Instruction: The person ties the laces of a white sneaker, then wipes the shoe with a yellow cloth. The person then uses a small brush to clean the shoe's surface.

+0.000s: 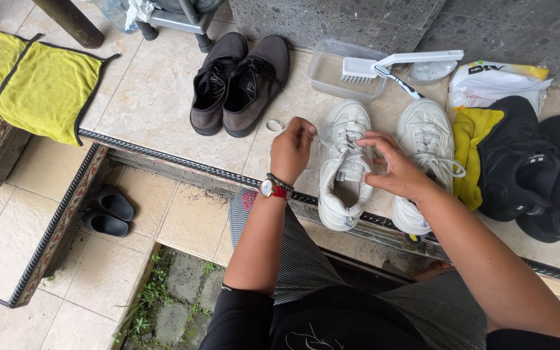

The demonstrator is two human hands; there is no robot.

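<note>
Two white sneakers stand side by side on a tiled step. My left hand [291, 148], with a red watch at the wrist, hovers just left of the left sneaker [343, 170], fingers curled around a thin lace end. My right hand [391, 166] rests over the left sneaker's laces and tongue, fingers pinching the lace. The right sneaker [424, 146] lies just beyond my right hand, laced, its toe pointing away.
A pair of dark brown shoes [238, 82] stands left of the sneakers, with a small white ring [274, 126] beside them. Behind are a clear tub [343, 69] with a white brush [384, 65], a white pouch [495, 81], a yellow cloth [469, 152] and black shoes [539, 170]. Black slippers [108, 212] lie lower left.
</note>
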